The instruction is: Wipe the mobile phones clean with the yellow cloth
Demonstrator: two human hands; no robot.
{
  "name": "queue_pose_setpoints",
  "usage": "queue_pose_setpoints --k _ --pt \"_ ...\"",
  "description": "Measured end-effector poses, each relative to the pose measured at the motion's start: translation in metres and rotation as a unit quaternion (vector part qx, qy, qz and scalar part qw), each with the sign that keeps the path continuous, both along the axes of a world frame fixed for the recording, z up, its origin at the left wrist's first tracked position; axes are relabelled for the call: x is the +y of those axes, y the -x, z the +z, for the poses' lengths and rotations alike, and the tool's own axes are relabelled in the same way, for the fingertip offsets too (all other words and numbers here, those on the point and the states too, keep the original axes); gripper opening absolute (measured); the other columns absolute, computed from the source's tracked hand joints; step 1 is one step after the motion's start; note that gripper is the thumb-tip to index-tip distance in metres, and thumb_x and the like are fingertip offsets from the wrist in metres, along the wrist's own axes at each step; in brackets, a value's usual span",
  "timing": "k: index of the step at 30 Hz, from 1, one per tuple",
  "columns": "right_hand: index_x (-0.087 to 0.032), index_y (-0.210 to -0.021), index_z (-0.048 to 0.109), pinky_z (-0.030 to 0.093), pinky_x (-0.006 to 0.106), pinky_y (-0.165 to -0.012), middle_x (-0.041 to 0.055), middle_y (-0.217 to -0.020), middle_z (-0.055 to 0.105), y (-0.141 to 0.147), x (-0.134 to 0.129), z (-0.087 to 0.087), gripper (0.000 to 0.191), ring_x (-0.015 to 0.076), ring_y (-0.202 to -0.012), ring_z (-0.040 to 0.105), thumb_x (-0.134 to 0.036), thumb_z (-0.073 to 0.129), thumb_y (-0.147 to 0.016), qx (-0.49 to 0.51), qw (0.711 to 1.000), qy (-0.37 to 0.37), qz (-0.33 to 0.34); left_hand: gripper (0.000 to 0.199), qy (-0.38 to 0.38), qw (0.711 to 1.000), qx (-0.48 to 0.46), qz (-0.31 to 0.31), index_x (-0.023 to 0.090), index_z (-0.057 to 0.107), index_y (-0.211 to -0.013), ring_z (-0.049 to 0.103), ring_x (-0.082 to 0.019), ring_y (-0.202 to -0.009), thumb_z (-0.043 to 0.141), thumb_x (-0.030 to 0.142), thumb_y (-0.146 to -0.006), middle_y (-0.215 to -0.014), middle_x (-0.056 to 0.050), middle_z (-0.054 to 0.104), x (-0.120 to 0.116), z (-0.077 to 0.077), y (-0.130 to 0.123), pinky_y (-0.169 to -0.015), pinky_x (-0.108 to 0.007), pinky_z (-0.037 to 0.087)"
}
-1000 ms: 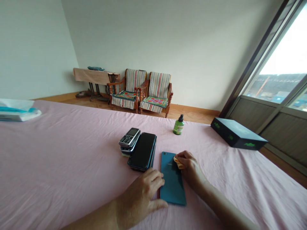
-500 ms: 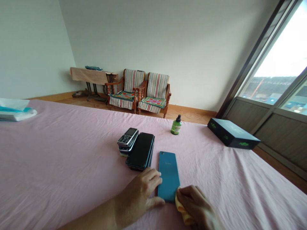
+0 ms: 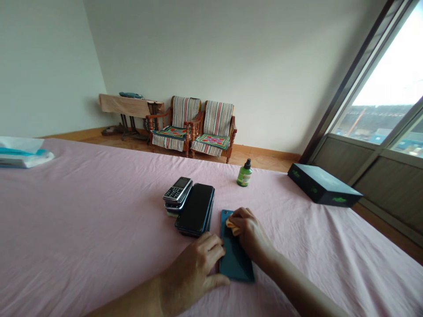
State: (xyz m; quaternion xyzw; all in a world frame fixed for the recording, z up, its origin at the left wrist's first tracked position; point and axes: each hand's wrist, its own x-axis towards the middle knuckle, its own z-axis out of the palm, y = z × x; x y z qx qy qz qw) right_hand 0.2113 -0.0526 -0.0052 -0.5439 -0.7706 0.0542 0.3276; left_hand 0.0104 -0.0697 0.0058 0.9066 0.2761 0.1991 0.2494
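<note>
A blue smartphone (image 3: 236, 259) lies on the pink sheet, its back facing up and its camera end away from me. My left hand (image 3: 201, 264) holds it at the left edge with bent fingers, the thumb by the lower left corner. Pinched in my right hand (image 3: 246, 229) is a folded yellow cloth (image 3: 233, 226), pressed on the upper part of the phone's back. Just left of the phone is a stack of smartphones (image 3: 195, 209), a black screen on top. Against that stack sits a pile of smaller phones, topped by a silver keypad phone (image 3: 177, 190).
A green spray bottle (image 3: 244, 174) with a black top stands beyond the phones. To its right, a black box (image 3: 324, 185) lies near the far edge of the sheet (image 3: 99, 211). A white and blue packet (image 3: 24, 154) is at far left. Two wooden chairs (image 3: 211, 141) stand by the wall.
My right hand has moved with the cloth from the phone's lower right corner up to its camera end. The phone has turned slightly. My left hand stays at its left edge.
</note>
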Motion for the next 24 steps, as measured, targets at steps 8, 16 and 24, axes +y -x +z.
queue_pose_setpoints --k 8,16,24 --pt "-0.019 -0.082 0.072 0.045 0.029 -0.074 0.0059 -0.089 0.061 0.002 0.01 -0.003 0.033 0.018 -0.087 0.053 0.002 0.046 -0.084 0.006 1.0 -0.007 0.009 0.038 0.003 1.0 0.01 0.003 0.018 0.062 -0.104 0.055 -0.025 -0.104 0.081 0.027 -0.072 -0.111 -0.006 0.06 -0.001 0.003 0.0 -0.092 -0.039 0.046" --pt "-0.021 -0.085 0.067 0.047 0.027 -0.068 0.0049 -0.092 0.061 0.009 -0.066 -0.008 0.025 0.0187 -0.085 0.055 0.001 0.055 -0.082 0.05 0.995 0.043 0.071 0.041 0.02 1.0 -0.018 0.002 0.019 0.06 -0.107 0.053 -0.023 -0.109 0.081 0.018 -0.072 -0.115 -0.004 0.057 -0.002 0.004 -0.001 -0.096 -0.034 0.044" --pt "-0.02 -0.089 0.069 0.047 0.027 -0.071 0.0043 -0.092 0.062 -0.003 -0.061 -0.003 0.029 0.018 -0.085 0.055 0.005 0.056 -0.081 0.03 0.997 0.056 0.043 0.042 0.005 1.0 -0.009 0.0 0.019 0.06 -0.109 0.053 -0.024 -0.108 0.081 0.023 -0.073 -0.115 -0.005 0.058 0.0 -0.003 -0.001 -0.094 -0.037 0.045"
